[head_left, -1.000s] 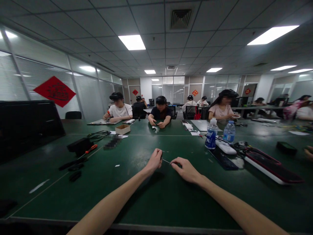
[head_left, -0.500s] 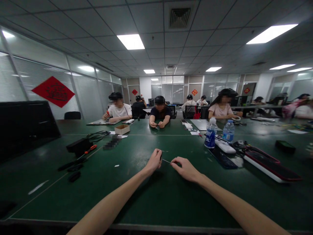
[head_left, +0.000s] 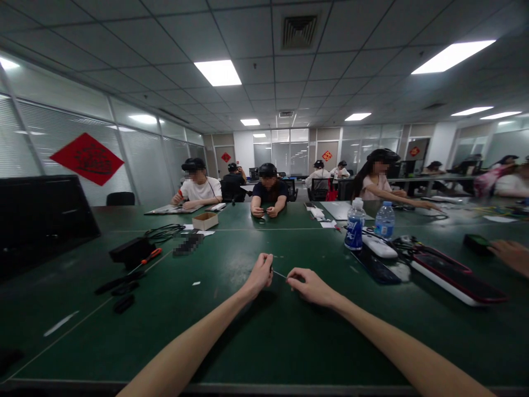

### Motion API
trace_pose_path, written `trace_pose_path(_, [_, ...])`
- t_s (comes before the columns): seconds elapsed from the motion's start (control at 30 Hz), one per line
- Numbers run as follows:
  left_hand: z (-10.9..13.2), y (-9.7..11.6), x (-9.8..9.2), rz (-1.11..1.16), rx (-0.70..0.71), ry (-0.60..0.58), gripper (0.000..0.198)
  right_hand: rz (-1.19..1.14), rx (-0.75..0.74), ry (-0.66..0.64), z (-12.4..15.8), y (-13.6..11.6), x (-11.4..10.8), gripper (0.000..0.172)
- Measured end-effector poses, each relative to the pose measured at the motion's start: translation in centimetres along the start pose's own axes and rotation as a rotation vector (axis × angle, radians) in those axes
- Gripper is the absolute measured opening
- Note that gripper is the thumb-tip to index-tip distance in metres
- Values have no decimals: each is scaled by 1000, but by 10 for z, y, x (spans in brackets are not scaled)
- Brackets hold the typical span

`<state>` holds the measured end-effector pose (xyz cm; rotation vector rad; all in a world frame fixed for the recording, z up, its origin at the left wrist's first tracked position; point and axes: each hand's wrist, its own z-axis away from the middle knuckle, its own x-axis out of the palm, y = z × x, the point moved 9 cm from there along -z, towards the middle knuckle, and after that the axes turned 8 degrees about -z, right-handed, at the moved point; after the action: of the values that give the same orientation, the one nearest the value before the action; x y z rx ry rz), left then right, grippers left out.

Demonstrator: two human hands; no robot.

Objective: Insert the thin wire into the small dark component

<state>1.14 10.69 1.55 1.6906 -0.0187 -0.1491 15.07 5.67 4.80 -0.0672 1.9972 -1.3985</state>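
Observation:
My left hand (head_left: 261, 272) is closed above the green table (head_left: 231, 344), its fingers wrapped round a small dark object that they mostly hide. From it a thin shiny rod (head_left: 280, 274) runs across to the right. The thumb and fingertips of my right hand (head_left: 309, 285) pinch the far end of this rod. Too little of the rod and the dark part shows to tell what kind of thing they are.
On the left lie a black box (head_left: 131, 252), an orange-handled screwdriver (head_left: 151, 256) and an open carton (head_left: 205, 221). Two bottles, a blue-labelled one (head_left: 354, 225) and a clear one (head_left: 384, 220), stand right. Beyond is a red-edged device (head_left: 458, 274). Another person's hand (head_left: 512, 255) reaches in.
Another person's hand has come in at the right edge by a dark box. The person across on the right has stretched an arm out over the table. My hands keep nearly the same pose.

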Motion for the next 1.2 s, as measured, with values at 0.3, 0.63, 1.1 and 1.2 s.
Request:
trace_pose_path(0.3, [-2, -2, -1, 19, 18, 3, 37, -392, 202, -196, -2, 26, 25, 40])
trace_pose_path(0.63, [2, 2, 3, 66, 9, -10, 35, -515, 211, -261, 3, 16, 25, 37])
trace_pose_path(1.1, [4, 4, 10, 182, 46, -90, 32, -894, 448, -341, 16, 7, 38, 23])
trace_pose_path(1.2, [6, 2, 10, 156, 26, -66, 32, -868, 452, -347, 16, 7, 39, 22])
